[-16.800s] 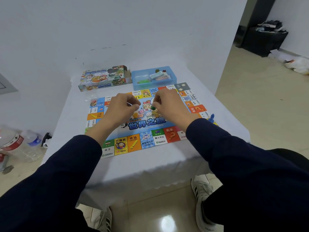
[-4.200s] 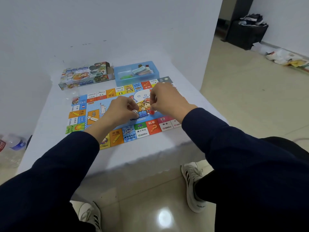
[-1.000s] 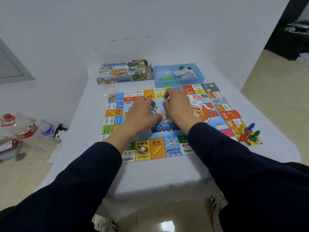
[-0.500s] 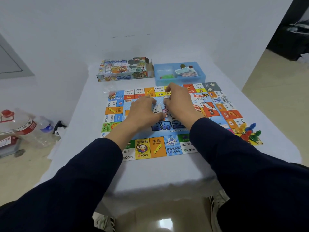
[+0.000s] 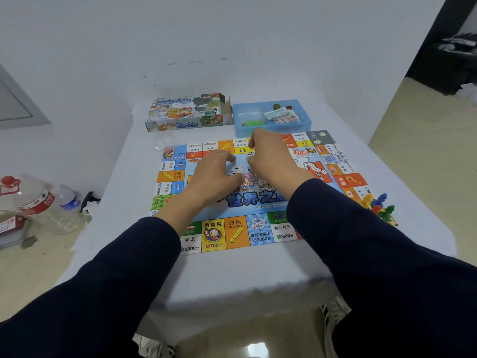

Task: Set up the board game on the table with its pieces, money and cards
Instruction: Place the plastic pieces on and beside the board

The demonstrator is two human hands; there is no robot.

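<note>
Both hands hovered over the middle of the game board (image 5: 233, 232) on the table (image 5: 232, 275). The right hand (image 5: 271, 161) pinched a small white die (image 5: 249, 154); the left hand (image 5: 215, 177) was loosely curled — whether it held anything, I could not tell. At two o'clock sat the blue tray (image 5: 304, 109) (paper money (image 5: 281, 116) inside); coloured pawns (image 5: 380, 206) clustered at four.

On your left, floor level: large clear jug (image 5: 24, 196) with red cap, small plastic bottle (image 5: 67, 202) beside it, black spray trigger (image 5: 89, 200) near table edge. Your white striped sneaker (image 5: 333, 316) under table. Dark bin (image 5: 449, 63) far right.
</note>
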